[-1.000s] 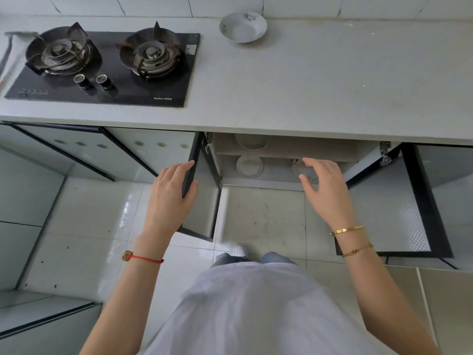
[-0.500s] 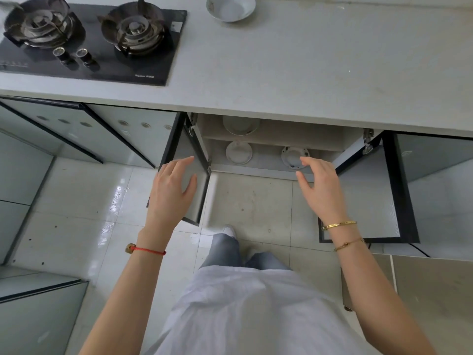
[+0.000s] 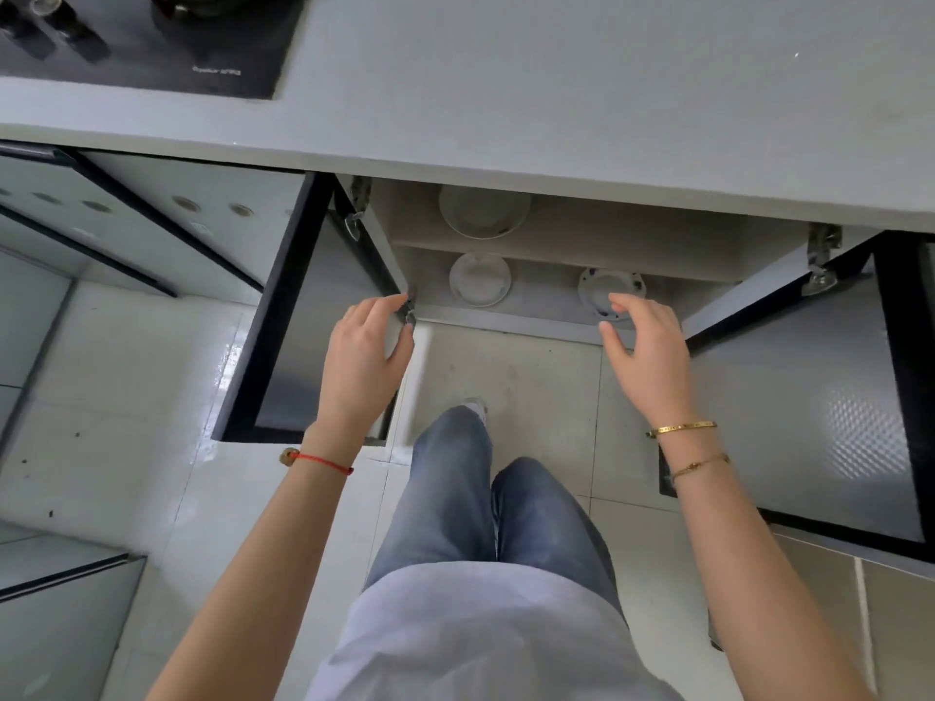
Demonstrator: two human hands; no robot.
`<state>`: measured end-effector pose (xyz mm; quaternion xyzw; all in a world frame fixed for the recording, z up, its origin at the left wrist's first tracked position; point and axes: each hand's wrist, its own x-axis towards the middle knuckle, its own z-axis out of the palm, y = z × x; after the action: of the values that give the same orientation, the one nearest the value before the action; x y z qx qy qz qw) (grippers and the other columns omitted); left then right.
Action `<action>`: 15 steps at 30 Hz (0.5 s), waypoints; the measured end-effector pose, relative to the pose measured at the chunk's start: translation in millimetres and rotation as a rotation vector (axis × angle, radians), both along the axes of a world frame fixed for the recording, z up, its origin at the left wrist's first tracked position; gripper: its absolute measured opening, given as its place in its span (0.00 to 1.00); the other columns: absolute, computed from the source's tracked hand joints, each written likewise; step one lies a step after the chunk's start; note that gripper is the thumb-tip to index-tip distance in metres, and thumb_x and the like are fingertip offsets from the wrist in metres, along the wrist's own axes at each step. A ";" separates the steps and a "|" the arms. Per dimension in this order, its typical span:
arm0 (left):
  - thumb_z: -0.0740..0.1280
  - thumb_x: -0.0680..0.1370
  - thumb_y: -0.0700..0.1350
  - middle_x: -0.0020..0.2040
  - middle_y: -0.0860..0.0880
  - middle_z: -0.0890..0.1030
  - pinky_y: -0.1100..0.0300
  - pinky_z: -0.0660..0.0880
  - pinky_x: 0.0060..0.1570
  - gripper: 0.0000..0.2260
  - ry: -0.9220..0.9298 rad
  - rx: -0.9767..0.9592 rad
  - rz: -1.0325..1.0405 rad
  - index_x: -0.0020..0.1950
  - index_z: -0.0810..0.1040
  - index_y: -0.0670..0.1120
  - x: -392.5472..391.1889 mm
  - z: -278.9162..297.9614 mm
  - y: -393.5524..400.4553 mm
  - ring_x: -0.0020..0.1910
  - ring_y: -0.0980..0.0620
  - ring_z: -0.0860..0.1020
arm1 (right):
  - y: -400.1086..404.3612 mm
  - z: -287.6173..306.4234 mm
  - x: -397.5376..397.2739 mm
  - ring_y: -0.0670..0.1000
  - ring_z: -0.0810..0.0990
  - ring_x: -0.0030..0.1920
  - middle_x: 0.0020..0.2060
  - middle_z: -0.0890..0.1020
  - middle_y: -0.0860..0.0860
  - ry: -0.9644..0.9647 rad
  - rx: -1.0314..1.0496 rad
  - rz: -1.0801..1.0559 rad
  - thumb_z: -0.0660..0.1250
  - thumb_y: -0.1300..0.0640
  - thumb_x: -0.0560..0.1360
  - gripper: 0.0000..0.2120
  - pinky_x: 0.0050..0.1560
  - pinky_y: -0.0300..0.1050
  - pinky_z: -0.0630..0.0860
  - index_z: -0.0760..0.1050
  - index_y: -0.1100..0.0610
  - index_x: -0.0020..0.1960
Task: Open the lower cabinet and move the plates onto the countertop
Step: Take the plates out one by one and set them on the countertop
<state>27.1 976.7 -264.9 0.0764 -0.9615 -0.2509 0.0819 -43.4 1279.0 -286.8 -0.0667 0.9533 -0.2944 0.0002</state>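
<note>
The lower cabinet stands open, with its left door and right door swung out. A white plate lies on the upper shelf. Below it on the bottom shelf lie a second white plate at the left and a third plate at the right. My left hand hovers by the left door's inner edge, fingers relaxed, holding nothing. My right hand reaches toward the right bottom plate and covers its near rim, fingers loosely bent and empty. The grey countertop spans the top.
A black gas hob sits at the countertop's left end. Closed cabinet fronts run to the left. My legs stand on the light tiled floor between the two open doors.
The view has dropped and come closer to the cabinet. My left hand has come off the left door's outer edge and moved inward. My right hand has neared the right bottom plate.
</note>
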 end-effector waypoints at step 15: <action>0.63 0.77 0.45 0.56 0.44 0.80 0.52 0.73 0.57 0.15 0.249 -0.018 0.009 0.62 0.76 0.43 -199.4 -276.9 -44.0 0.56 0.44 0.77 | -51.3 -260.6 -182.2 0.55 0.75 0.58 0.56 0.80 0.53 0.248 -0.034 0.044 0.63 0.54 0.78 0.17 0.64 0.44 0.65 0.73 0.58 0.64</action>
<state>-172.3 932.7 -541.8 0.0480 -0.9457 -0.2497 0.2025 -225.6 1227.7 -547.4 -0.1237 0.9392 -0.3000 -0.1126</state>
